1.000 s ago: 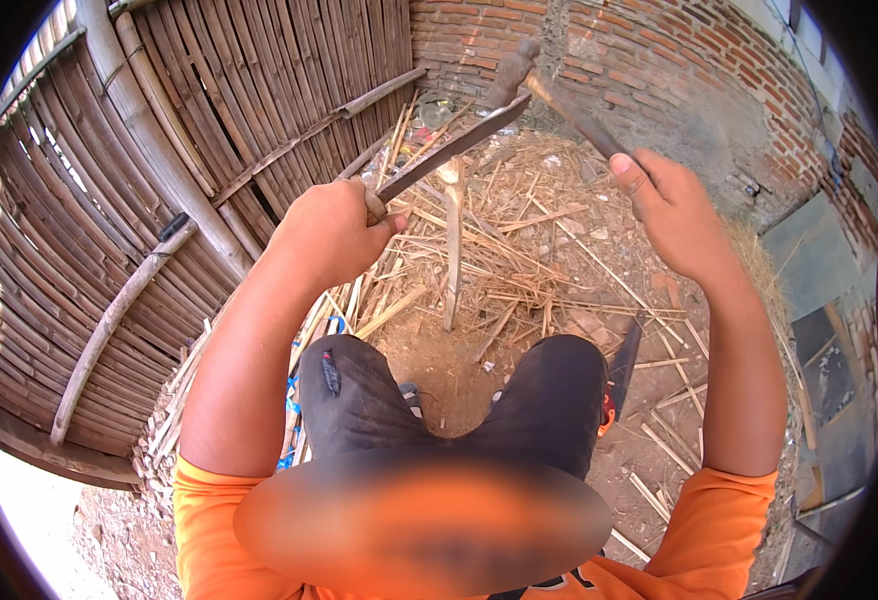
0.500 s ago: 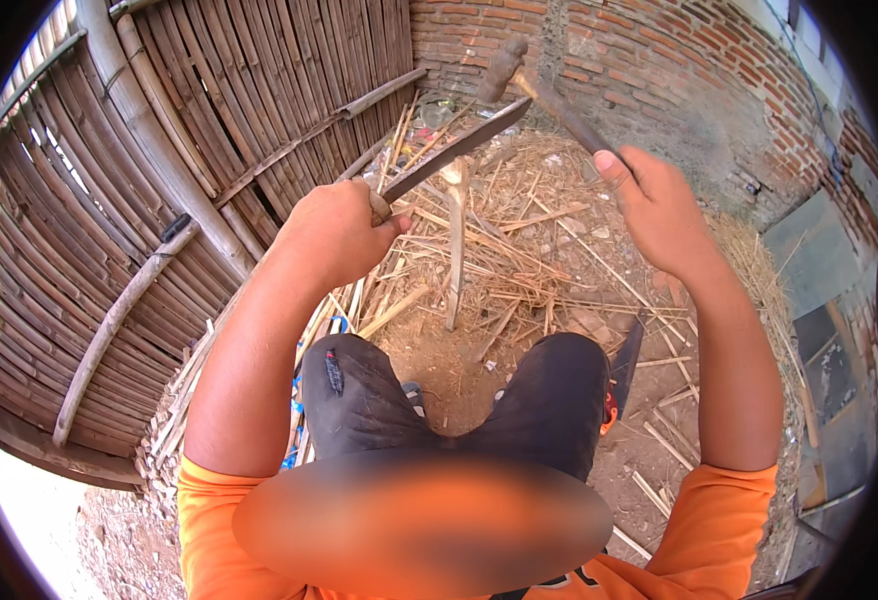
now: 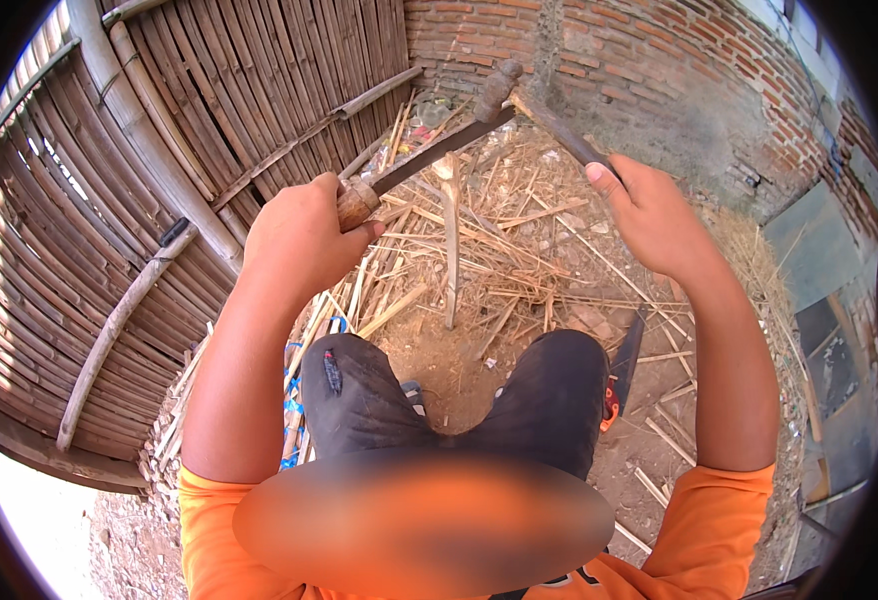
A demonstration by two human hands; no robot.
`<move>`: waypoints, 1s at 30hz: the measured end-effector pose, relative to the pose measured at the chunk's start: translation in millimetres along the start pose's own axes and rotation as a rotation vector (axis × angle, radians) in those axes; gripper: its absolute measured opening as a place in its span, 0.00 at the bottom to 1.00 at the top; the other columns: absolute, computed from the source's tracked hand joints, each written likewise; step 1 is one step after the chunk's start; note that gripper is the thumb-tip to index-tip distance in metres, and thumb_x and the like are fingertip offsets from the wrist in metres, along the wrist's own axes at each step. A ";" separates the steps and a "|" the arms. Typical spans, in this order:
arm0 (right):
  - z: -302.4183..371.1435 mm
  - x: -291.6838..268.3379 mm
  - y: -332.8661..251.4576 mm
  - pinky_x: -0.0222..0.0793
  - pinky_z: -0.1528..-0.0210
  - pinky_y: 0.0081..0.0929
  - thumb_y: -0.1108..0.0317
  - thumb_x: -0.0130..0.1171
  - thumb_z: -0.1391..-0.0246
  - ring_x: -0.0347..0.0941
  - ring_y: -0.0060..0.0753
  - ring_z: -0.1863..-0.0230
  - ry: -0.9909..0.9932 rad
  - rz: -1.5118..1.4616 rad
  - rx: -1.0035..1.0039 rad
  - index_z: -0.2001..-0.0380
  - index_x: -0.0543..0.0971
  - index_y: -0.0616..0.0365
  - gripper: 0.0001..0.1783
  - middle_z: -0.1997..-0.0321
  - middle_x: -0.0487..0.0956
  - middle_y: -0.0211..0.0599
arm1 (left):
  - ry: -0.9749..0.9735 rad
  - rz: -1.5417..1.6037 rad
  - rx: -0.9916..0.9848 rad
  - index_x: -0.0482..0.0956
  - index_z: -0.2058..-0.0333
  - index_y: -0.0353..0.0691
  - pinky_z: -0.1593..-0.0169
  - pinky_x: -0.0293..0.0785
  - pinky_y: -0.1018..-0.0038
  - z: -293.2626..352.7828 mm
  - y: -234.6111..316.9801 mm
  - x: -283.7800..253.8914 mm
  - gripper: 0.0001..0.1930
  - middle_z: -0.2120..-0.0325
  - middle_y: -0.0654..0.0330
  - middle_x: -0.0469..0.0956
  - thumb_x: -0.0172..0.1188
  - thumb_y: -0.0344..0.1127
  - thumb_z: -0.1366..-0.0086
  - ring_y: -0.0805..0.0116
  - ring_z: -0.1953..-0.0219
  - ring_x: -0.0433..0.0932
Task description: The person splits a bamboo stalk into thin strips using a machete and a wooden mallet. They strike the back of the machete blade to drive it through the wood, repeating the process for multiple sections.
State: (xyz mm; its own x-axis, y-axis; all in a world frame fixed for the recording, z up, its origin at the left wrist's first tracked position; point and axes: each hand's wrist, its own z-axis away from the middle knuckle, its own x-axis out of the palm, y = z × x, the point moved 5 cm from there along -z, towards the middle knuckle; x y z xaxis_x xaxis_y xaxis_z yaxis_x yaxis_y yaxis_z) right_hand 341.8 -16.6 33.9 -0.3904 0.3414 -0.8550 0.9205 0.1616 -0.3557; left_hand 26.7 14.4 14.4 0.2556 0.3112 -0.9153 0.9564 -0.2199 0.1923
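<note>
Your left hand (image 3: 304, 235) has shifted a little to the left since the picture of half a second ago, and the long knife (image 3: 439, 152) goes with it, so that more of its wooden handle (image 3: 357, 203) is now visible. Your right hand (image 3: 654, 215) has also moved slightly to the left, and the head of the hammer (image 3: 499, 92) is now lower and overlaps the tip of the blade in this view; whether they touch, I cannot tell.

Your two hands are well apart from each other. Your left one is closed firmly around the knife's handle, with the blade pointing forward and to the right. Your right one is closed around the hammer's handle, with the head pointing forward and to the left.

Below the blade, a wooden stick (image 3: 451, 240) stands nearly upright in front of you, between the hands. Its top end is just at the lower edge of the blade, but I cannot tell if there is contact. Around it, many split strips (image 3: 524, 275) lie scattered on the ground (image 3: 459, 385). Beside your right knee (image 3: 569, 365) lies a dark blade (image 3: 628, 350), with something orange near it.
</note>
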 end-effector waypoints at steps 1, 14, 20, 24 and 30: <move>-0.4 1.7 0.7 0.65 0.66 0.44 0.45 0.45 0.29 0.69 0.47 0.74 -0.001 -0.010 -0.007 0.68 0.73 0.66 0.30 0.77 0.73 0.49 | 0.005 0.004 -0.004 0.77 0.67 0.31 0.57 0.74 0.52 7.6 -1.9 3.5 0.25 0.73 0.41 0.80 0.70 0.52 0.42 0.39 0.62 0.80; 9.7 -39.9 -10.8 0.67 0.64 0.44 0.42 0.44 0.30 0.71 0.50 0.72 0.359 -0.192 -0.091 0.64 0.73 0.65 0.31 0.75 0.75 0.49 | 0.018 -0.029 -0.013 0.77 0.67 0.31 0.57 0.74 0.50 10.8 -6.4 11.6 0.23 0.72 0.40 0.80 0.67 0.51 0.39 0.38 0.62 0.79; -7.3 11.5 15.9 0.68 0.62 0.47 0.42 0.45 0.30 0.73 0.53 0.70 -0.140 0.119 0.083 0.66 0.75 0.65 0.31 0.74 0.76 0.51 | -0.005 -0.055 -0.011 0.77 0.66 0.32 0.57 0.74 0.51 8.5 -13.4 6.6 0.23 0.71 0.40 0.80 0.67 0.51 0.38 0.38 0.62 0.79; -5.1 -22.1 11.3 0.67 0.63 0.46 0.42 0.44 0.30 0.73 0.52 0.70 0.136 -0.068 0.055 0.66 0.75 0.65 0.31 0.74 0.77 0.49 | -0.004 -0.060 -0.024 0.77 0.67 0.32 0.57 0.74 0.51 13.8 -12.9 5.3 0.22 0.72 0.41 0.80 0.67 0.50 0.38 0.39 0.62 0.79; -10.3 -28.8 -5.5 0.67 0.63 0.45 0.43 0.43 0.29 0.73 0.51 0.71 0.270 -0.193 -0.043 0.65 0.76 0.65 0.31 0.73 0.77 0.48 | -0.008 -0.035 -0.043 0.77 0.67 0.32 0.58 0.74 0.51 13.4 -7.9 6.7 0.22 0.72 0.41 0.80 0.67 0.50 0.39 0.39 0.62 0.80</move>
State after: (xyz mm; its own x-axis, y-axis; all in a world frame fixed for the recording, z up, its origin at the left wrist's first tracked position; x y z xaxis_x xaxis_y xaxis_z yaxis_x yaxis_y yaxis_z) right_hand 347.8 -17.8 64.4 -0.5530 0.5325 -0.6408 0.8299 0.2842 -0.4800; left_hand 18.9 5.8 2.0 0.2206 0.3102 -0.9247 0.9700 -0.1688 0.1747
